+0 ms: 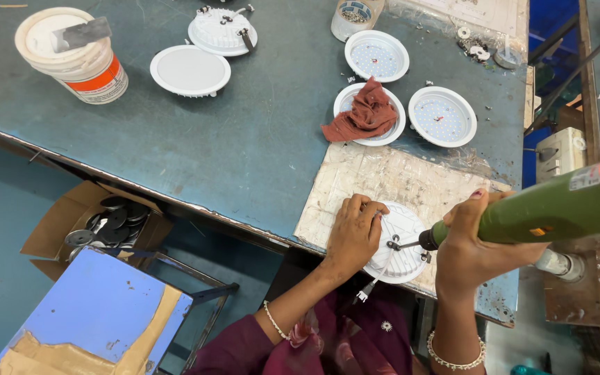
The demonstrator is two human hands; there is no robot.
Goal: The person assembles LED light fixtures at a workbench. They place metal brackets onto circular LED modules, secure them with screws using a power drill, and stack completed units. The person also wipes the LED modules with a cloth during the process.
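Note:
My left hand [354,234] presses down on a round white ribbed light housing [404,244] lying back-up on a worn cardboard mat [383,177] at the bench's near edge. A thin white wire with a plug hangs from the housing over the edge. My right hand [473,243] grips a green electric screwdriver [557,205], its bit tip resting on a metal clip at the housing's middle.
On the blue-grey bench [244,139] lie several round white light fittings [190,70], one under a rust-red rag [366,114]. A white bucket [71,55] stands far left. Below the bench sit a cardboard box of dark discs [109,226] and a blue stool [98,312].

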